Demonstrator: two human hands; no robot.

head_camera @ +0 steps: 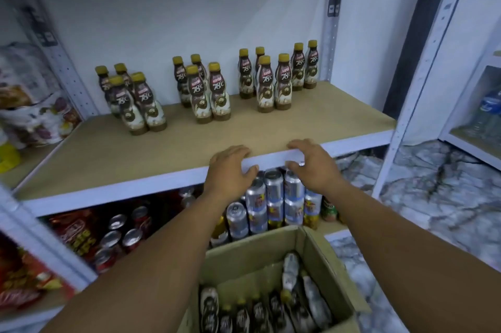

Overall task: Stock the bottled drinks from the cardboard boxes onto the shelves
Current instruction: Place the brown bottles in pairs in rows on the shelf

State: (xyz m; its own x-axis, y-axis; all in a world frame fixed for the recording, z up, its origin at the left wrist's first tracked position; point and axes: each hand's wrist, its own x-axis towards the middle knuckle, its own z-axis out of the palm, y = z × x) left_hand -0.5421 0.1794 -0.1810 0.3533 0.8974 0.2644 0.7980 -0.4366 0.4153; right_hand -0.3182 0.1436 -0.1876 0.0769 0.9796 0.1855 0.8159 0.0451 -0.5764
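Resting left hand (230, 167) and right hand (309, 161) on shelf (162, 148) lip, fingers (240, 151) loosely spread, empty. Below in cardboard box (320, 251): bottles (290, 270), blurred, probably light slick plastic; best gripped at the narrow waist.

Bottles (206, 88) stand in clusters toward the back of the shelf (108, 159). The left hand (230, 167) and right hand (311, 164) rest side by side on the shelf's front edge. Cans (271, 202) sit under the shelf. The cardboard box (252, 251) lies before and below it.
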